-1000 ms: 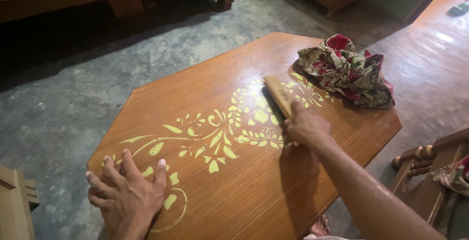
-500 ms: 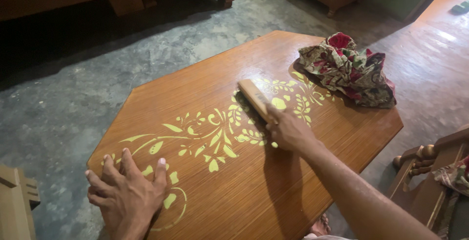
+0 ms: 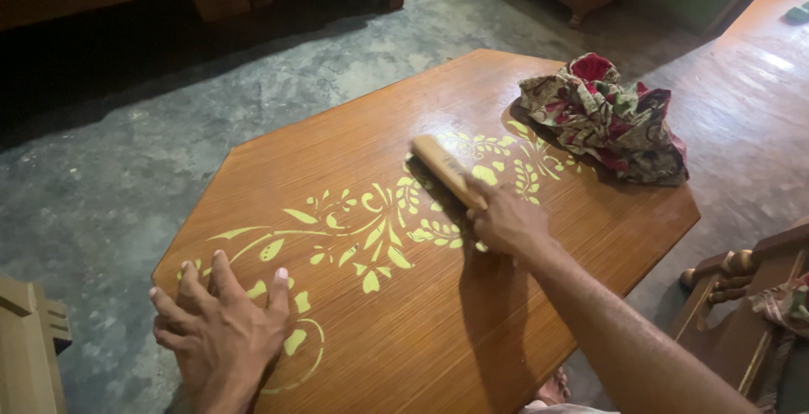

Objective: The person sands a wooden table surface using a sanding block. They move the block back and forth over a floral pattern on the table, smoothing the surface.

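Brush [image 3: 447,169] — long axis up-left

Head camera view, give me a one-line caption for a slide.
Right hand brushes a wooden table with a wooden brush, left hand flat on its edge.

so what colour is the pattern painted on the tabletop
Pale yellow floral scrollwork across the brown wooden tabletop, clearest in the head view.

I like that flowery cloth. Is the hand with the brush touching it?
No, the right hand holds the brush on the table, apart from the cloth.
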